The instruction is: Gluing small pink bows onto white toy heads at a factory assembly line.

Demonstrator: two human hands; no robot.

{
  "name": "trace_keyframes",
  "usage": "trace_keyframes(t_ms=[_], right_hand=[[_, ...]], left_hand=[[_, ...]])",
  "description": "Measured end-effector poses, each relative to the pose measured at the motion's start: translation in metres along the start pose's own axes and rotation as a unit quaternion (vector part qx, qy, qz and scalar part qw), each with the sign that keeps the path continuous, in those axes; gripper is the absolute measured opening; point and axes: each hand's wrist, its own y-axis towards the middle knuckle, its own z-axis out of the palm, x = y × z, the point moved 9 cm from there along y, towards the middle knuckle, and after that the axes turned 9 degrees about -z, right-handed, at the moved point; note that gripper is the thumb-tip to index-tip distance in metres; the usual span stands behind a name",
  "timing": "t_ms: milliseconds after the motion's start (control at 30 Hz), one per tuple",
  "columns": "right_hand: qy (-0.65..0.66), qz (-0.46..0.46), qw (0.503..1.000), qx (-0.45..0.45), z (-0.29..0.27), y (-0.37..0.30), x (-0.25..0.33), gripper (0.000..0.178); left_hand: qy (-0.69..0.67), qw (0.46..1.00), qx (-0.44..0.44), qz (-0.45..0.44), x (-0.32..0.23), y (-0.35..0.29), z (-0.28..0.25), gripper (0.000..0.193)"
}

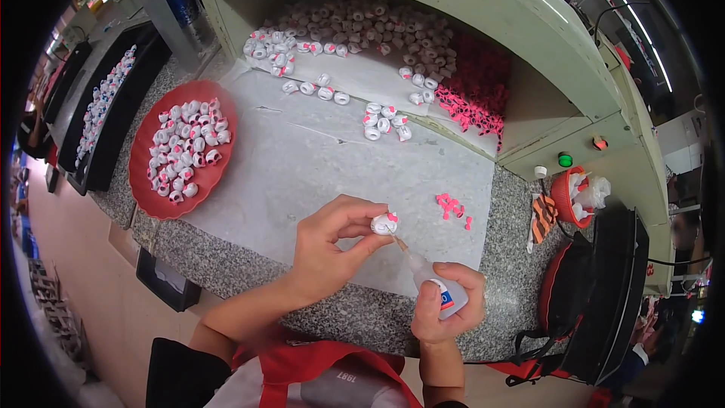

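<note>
Between the thumb and fingers of my left hand (332,245) is a small white toy head (384,224) with a pink piece on its top. My right hand (451,306) is wrapped round a translucent glue bottle (431,279) with a narrow nozzle. The nozzle tip points up and left, at or very close to the toy head; whether it touches I cannot tell. Right of the toy head, several pink bows (451,206) lie loose on the white paper sheet (302,159).
A red scalloped plate (140,170) at left holds several white heads. Under the green shelf unit (544,30) lie piles of white heads (362,26) and pink bows (472,98). At right stand a red basket (560,195), an orange-striped cloth (541,219) and a black bag (570,287).
</note>
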Motion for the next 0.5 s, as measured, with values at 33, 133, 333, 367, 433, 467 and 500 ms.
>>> trace_keyframes(t_ms=[33,133,333,367,433,467,500], right_hand=[[0.001,-0.005,1.0,0.001,0.0017,-0.0003,0.0014,0.023],[0.006,-0.01,1.0,0.004,0.0023,-0.0002,0.0032,0.023],[0.017,-0.011,1.0,0.005,0.0024,0.0014,0.0021,0.022],[0.027,-0.008,1.0,0.012,0.0041,0.0015,0.0017,0.022],[0.025,-0.022,0.999,0.019,0.0061,0.0039,0.0052,0.021],[0.024,-0.037,0.999,0.026,0.0075,0.0053,0.0088,0.021],[0.024,-0.036,0.999,0.026,0.0068,0.0062,0.0093,0.021]], left_hand=[[0.009,1.0,0.002,0.006,-0.0014,-0.0006,0.0003,0.03],[0.011,1.0,-0.001,0.006,-0.0017,-0.0016,-0.0006,0.031],[0.013,1.0,-0.002,0.013,-0.0029,-0.0014,0.0002,0.031],[0.013,1.0,-0.001,0.012,-0.0016,-0.0014,0.0005,0.031],[0.053,0.998,-0.006,0.034,-0.004,-0.0023,-0.0003,0.031],[0.053,0.998,-0.005,0.033,-0.0048,-0.0021,-0.0004,0.031],[0.069,0.997,-0.012,0.043,-0.0082,-0.0023,-0.001,0.031]])
